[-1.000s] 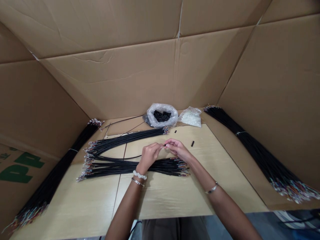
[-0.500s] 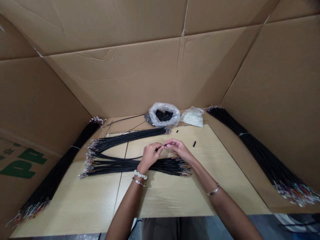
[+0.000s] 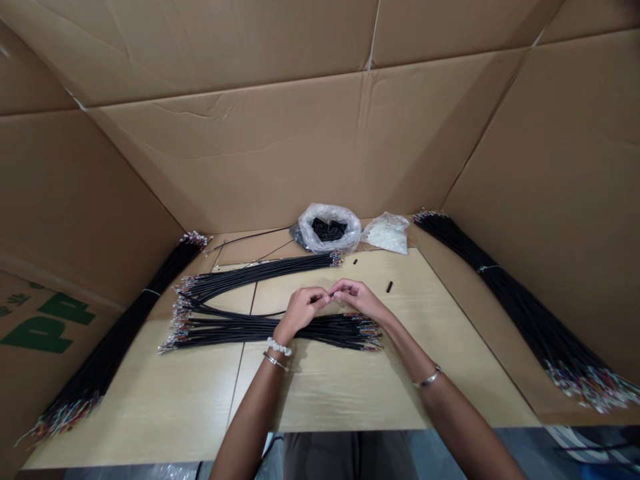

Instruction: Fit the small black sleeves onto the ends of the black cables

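Note:
My left hand is closed in a pinch over the near cable pile. A thin black cable runs from the left into its fingers. Opposite it, my right hand pinches at the same spot, the fingertips of both hands almost touching. A small dark piece shows between the fingertips; whether it is the cable end or a sleeve on it I cannot tell. Below the hands lies a bundle of black cables with coloured wire ends. Another cable bundle lies behind.
Short black tube pieces lie to the right. At the back stand a clear bag of black pieces and a bag of whitish pieces. Tied cable bundles lie left and right. Cardboard walls surround the table.
Both hands stay at nearly the same place, still pinching together. The fingertips have shifted slightly, and less of the dark piece shows by my left fingers. The view has tilted a little.

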`<state>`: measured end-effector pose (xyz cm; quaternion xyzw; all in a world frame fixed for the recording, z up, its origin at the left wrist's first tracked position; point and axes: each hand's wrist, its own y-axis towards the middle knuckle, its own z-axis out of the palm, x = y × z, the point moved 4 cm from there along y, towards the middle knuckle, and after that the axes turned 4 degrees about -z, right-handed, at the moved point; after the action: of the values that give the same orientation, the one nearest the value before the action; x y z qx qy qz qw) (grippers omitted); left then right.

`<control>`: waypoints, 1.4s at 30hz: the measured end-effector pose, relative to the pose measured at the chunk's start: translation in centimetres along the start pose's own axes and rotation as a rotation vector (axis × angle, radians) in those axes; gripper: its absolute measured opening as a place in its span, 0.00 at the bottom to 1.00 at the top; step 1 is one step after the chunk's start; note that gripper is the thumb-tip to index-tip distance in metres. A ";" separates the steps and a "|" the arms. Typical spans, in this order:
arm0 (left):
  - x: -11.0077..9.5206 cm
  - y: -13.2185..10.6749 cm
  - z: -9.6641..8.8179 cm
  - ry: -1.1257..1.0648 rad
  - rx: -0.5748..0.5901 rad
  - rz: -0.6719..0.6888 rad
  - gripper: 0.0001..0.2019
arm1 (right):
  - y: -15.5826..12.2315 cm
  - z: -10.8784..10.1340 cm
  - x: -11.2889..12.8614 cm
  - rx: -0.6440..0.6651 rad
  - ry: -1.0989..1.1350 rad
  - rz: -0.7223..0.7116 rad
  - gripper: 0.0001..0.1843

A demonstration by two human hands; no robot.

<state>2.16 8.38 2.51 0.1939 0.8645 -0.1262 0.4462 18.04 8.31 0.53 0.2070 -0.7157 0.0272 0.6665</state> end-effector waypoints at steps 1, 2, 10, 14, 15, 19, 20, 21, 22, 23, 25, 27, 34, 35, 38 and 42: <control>0.1 0.1 0.0 -0.032 0.014 -0.021 0.18 | 0.0 0.0 0.1 0.008 -0.028 -0.014 0.15; 0.3 0.1 0.0 -0.068 0.029 -0.041 0.18 | -0.1 0.0 0.2 0.015 -0.059 -0.030 0.14; 0.9 0.5 0.3 -0.275 0.093 -0.117 0.16 | -0.2 0.2 0.3 0.035 -0.117 -0.037 0.15; 0.6 0.5 0.1 -0.135 0.039 -0.065 0.20 | -0.2 0.4 0.5 -0.004 -0.239 -0.067 0.14; 0.6 0.5 0.1 -0.106 0.029 -0.051 0.21 | -0.2 0.5 0.5 -0.015 -0.257 -0.074 0.14; 0.6 0.4 0.0 -0.108 0.020 -0.036 0.20 | -0.1 0.6 0.3 -0.065 -0.221 -0.066 0.14; 0.6 0.4 -0.1 -0.122 0.012 -0.038 0.19 | -0.1 0.7 0.1 -0.075 -0.214 -0.057 0.14; 0.7 0.4 -0.2 -0.137 0.001 -0.037 0.19 | -0.1 0.7 0.0 -0.080 -0.215 -0.048 0.14; 0.7 0.4 -0.2 -0.157 -0.008 -0.034 0.20 | 0.0 0.8 -0.2 -0.080 -0.220 -0.042 0.14; 0.7 0.3 -0.2 -0.180 -0.010 -0.028 0.20 | 0.0 0.9 -0.3 -0.077 -0.226 -0.040 0.14; 0.7 0.3 -0.2 -0.224 0.003 -0.010 0.20 | 0.0 1.2 -0.4 -0.064 -0.229 -0.042 0.14; 0.8 0.4 -0.2 -0.242 0.022 0.009 0.19 | 0.0 1.4 -0.6 -0.063 -0.217 -0.040 0.14; 2.2 0.8 -1.2 -0.109 -0.034 -0.059 0.18 | 0.2 -0.2 -0.5 -0.189 -0.123 0.017 0.16; 2.4 0.8 -1.3 -0.093 -0.023 -0.074 0.19 | 0.2 -0.4 -0.4 -0.184 -0.124 0.022 0.16; 2.6 0.8 -1.5 -0.060 -0.017 -0.094 0.20 | 0.1 -0.5 0.1 -0.139 -0.211 -0.009 0.16; 2.5 0.8 -1.5 -0.071 -0.027 -0.090 0.18 | -0.1 -0.4 0.7 -0.107 -0.327 -0.105 0.12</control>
<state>0.13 10.20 1.28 0.1442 0.8575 -0.1412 0.4732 18.39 8.15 1.27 0.2099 -0.8032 -0.0798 0.5517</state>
